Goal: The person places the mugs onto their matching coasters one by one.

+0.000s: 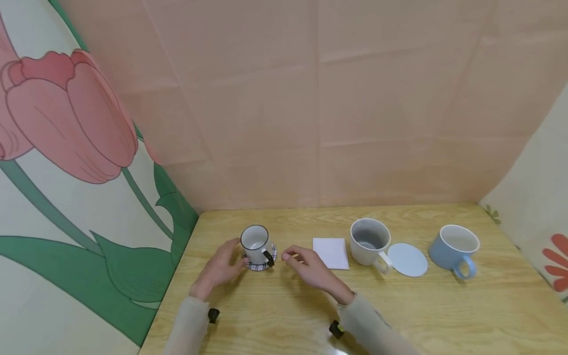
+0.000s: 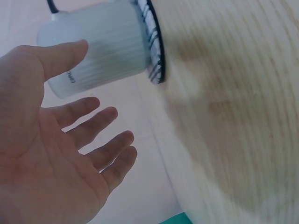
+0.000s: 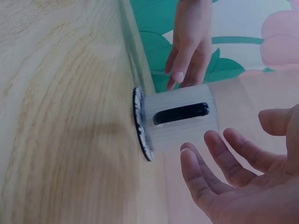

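A white mug [image 1: 255, 245] with a black rim and black handle stands upright on a round checked coaster [image 1: 257, 267] at the table's left. Beside the mug's left side is my left hand [image 1: 223, 263], its fingers spread and relaxed. In the left wrist view the thumb overlaps the mug [image 2: 112, 46]; whether it touches I cannot tell. My right hand [image 1: 310, 268] hovers to the right of the mug, apart from the handle, fingers loosely bent with nothing in them. The right wrist view shows the black handle [image 3: 182, 113] facing that hand.
Right of my right hand lies a square white coaster [image 1: 331, 253]. A larger white mug [image 1: 370, 241] stands beside it, followed by a round pale-blue coaster [image 1: 408, 260] and a blue mug [image 1: 452, 249]. A pink cloth backdrop [image 1: 310, 123] rises behind the wooden table [image 1: 275, 315].
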Motion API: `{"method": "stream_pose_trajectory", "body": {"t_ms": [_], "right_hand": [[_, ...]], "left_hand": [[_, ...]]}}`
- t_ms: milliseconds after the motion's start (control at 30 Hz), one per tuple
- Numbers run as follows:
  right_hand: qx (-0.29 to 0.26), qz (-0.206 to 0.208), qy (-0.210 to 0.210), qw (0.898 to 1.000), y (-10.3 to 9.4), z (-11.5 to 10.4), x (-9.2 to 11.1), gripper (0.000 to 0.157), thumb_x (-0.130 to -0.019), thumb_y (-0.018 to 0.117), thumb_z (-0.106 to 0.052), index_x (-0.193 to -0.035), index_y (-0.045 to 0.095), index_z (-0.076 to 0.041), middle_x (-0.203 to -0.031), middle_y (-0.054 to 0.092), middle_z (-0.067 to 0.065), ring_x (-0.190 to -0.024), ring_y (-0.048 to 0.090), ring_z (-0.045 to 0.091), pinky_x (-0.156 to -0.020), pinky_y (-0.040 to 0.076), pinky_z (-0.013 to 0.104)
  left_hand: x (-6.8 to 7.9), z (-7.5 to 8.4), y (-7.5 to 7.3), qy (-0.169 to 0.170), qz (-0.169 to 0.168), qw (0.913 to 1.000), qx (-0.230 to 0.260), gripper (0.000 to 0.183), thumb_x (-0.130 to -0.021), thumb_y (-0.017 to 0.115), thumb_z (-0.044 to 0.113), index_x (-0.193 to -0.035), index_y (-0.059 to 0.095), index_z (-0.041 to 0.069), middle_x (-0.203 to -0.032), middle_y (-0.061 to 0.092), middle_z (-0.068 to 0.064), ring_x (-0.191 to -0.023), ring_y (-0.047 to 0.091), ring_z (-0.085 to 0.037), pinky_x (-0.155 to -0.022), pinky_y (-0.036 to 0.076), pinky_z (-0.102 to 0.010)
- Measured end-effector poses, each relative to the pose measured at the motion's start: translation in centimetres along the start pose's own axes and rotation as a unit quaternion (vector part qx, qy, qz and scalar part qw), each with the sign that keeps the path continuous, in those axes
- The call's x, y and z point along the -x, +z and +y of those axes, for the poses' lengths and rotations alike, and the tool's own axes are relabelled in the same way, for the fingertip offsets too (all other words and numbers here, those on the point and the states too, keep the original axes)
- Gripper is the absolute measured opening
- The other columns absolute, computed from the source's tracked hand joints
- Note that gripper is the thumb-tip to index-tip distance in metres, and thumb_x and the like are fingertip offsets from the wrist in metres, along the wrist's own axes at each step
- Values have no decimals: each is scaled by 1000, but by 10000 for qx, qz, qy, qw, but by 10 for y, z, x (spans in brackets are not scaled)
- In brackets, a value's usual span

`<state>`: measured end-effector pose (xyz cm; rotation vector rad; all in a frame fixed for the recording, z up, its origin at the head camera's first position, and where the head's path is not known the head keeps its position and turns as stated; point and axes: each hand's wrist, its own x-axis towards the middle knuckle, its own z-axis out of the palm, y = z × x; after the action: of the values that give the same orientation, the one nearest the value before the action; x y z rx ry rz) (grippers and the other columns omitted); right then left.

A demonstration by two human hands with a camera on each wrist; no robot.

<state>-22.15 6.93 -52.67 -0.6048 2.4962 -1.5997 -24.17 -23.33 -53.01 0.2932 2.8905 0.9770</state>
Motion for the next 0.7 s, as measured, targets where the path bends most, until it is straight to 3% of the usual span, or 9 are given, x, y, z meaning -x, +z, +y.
{"method": "stream_pose_trajectory", "body": {"t_ms": [233, 533, 700], "right_hand": [[95, 97, -169, 9998, -12, -9, 11, 29, -112, 57, -33, -122, 74, -13, -123, 76, 7, -112, 73, 29, -98, 61, 51], [242, 177, -298, 9991, -32, -14, 27, 29, -113, 56, -34, -124, 73, -12, -122, 76, 7, -113, 72, 27, -94, 61, 34], [253, 366, -572, 9974, -44, -15, 34, 24, -112, 59, -28, -120, 73, -10, -116, 77, 6, -106, 73, 29, -87, 62, 30]], "left_hand": [[4, 10, -7, 124, 174, 9998, -50, 71, -103, 74, 34, -163, 43, 11, -169, 43, -16, -156, 39, -41, -127, 34, -64], [6, 20, -12, 339, 303, 9988, -197, 74, -101, 76, 34, -162, 43, 11, -167, 45, -13, -155, 42, -38, -127, 36, -60], [8, 26, -14, 449, 326, 9980, -303, 76, -102, 74, 38, -164, 40, 10, -169, 43, -14, -156, 40, -38, -128, 34, -59]]}}
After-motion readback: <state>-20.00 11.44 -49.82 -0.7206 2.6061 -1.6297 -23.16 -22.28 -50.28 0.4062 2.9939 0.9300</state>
